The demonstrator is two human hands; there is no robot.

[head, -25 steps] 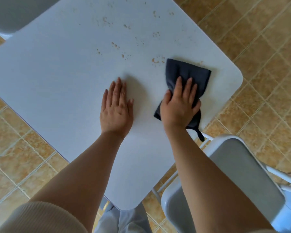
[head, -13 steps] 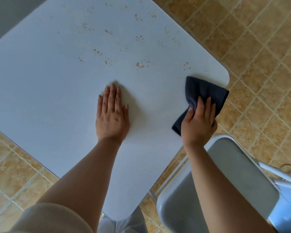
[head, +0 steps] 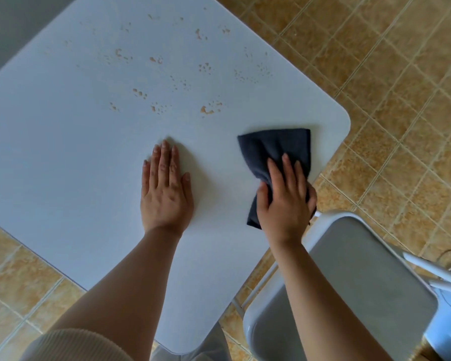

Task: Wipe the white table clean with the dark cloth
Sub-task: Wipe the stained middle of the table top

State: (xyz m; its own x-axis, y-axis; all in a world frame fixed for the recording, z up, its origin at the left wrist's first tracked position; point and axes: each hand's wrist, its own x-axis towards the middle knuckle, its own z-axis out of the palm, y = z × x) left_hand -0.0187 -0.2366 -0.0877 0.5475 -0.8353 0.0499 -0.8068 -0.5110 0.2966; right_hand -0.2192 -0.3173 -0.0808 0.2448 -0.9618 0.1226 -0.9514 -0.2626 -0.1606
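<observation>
The white table [head: 71, 157] fills the upper left of the head view, with its right corner rounded. Several patches of tan droplets [head: 208, 109] speckle its far half. A dark blue cloth [head: 276, 147] lies bunched on the table near the right edge. My right hand [head: 284, 201] presses down on the cloth's near part, fingers spread over it and thumb around its left side. My left hand [head: 166, 191] lies flat on the bare table, palm down, a short way left of the cloth, holding nothing.
A grey-seated chair with a white frame [head: 349, 282] stands tight against the table's right edge, just under my right forearm. Tan floor tiles [head: 401, 87] surround the table. A grey surface [head: 13, 24] shows at the top left corner.
My right hand swept the cloth out to the table's right edge, then brought it back inward onto the table. My left hand stayed flat in place.
</observation>
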